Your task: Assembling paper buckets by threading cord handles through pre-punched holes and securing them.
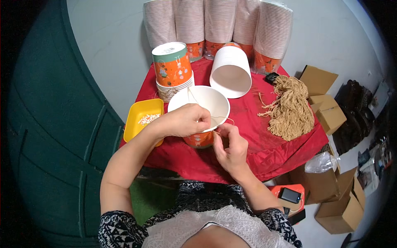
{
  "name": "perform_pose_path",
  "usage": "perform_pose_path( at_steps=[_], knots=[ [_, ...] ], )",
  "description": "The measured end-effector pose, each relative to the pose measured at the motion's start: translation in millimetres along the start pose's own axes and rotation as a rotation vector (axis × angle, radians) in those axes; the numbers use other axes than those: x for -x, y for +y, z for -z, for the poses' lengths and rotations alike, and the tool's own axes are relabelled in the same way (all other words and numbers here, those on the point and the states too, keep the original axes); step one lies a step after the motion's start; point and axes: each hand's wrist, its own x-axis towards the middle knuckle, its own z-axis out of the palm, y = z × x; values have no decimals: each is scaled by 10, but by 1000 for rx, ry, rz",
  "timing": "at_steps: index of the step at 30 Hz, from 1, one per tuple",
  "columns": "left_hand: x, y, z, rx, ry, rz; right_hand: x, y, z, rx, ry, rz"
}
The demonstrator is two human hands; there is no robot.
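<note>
A paper bucket (223, 108) with a white inside and an orange printed outside stands upright before me, near the table's front edge. A thin tan cord (225, 119) loops at its right front rim, and another length of cord hangs over the far left side of the mouth. My left hand (188, 120) reaches across the front rim, fingertips pinched together on the cord just inside. At the outside of the rim, my right hand (232, 149) pinches the cord between thumb and forefinger. The fingers hide part of the cord and the rim.
A yellow tray (133, 120) with small white and orange bits sits at the left. Behind are stacked buckets (171, 68), a bucket on its side (231, 76) and tall wrapped stacks (271, 37). A tan cord bundle (291, 111) lies right on the red cloth (252, 111); cardboard boxes (341, 206) stand beyond.
</note>
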Motion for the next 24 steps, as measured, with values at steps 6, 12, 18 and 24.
perform_pose_path(
  at_steps=[6,12,18,24],
  knots=[
    [64,52,-51,51,120,95,-349,34,281,128,-277,221],
    [138,115,-52,49,156,163,-562,162,287,181,-422,407],
    [77,109,-103,-189,355,101,-761,463,96,353,-328,726],
    [-35,-67,-357,-476,483,110,-761,858,-114,402,-329,924]
  ],
)
